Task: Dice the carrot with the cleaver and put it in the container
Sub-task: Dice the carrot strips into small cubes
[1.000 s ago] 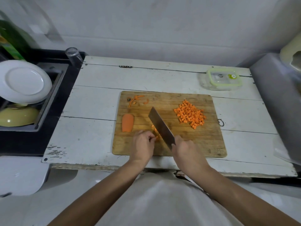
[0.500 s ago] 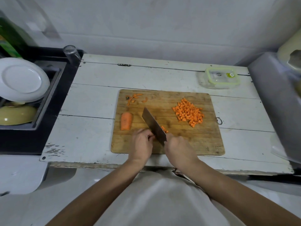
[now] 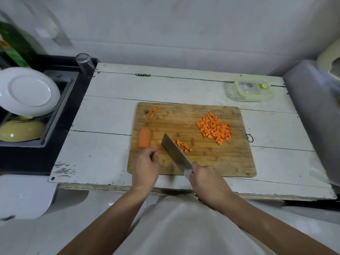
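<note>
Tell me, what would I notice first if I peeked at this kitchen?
Probably the bright orange heap of diced carrot on the far right of the wooden cutting board. Next, the shiny cleaver slanting across the board's middle, held by the right hand, with a few fresh cubes beside its blade. An uncut carrot piece lies at the board's left edge, just beyond the left hand.

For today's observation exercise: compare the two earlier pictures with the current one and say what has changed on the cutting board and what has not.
The left hand has let go of the carrot strips it steadied and drawn back, fingers loosely curled on nothing. The cleaver, gripped by the right hand, has finished that cut; a small cluster of fresh dice lies to its right. The big dice pile, carrot piece, peel scraps and closed container stayed put.
</note>
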The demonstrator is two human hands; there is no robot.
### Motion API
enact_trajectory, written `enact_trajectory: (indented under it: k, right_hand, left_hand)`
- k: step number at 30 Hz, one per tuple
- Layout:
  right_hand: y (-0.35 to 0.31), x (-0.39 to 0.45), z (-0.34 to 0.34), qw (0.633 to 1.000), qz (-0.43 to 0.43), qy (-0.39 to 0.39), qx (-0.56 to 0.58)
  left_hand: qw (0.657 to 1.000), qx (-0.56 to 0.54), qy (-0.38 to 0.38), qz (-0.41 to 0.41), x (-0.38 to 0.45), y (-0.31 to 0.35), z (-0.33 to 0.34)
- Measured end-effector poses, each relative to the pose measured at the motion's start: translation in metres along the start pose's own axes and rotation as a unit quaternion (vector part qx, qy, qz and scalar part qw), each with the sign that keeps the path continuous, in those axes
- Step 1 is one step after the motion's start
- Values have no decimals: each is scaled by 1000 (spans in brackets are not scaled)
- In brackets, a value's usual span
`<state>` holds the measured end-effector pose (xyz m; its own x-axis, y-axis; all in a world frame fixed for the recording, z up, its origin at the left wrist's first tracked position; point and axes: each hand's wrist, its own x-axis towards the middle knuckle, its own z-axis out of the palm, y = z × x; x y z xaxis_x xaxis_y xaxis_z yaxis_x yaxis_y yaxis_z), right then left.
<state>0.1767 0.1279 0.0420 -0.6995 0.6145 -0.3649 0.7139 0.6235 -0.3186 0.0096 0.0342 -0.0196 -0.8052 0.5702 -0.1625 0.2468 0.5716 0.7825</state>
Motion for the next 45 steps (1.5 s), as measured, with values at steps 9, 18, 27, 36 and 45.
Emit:
enact_trajectory:
  k: [9,18,27,36,45]
  right_hand:
    - [31,46,-15,990,108,90,16]
    - [82,29,-51,976,-39,146,-157]
    - [158,24,-64,915,-152,241,-285]
    - [189,29,-62,922,-201,221,-248]
    - [195,26,-74,953,-198,131,-188]
  left_hand:
    - [999,-25,-23,-12,3,8,5]
    - [995,-98,2,-35,21,48,-1]
    - [931,99,-305,178,30,129,66]
    - [938,174,-229,194,50,153,123]
    - [992,104,-52,56,50,150,91]
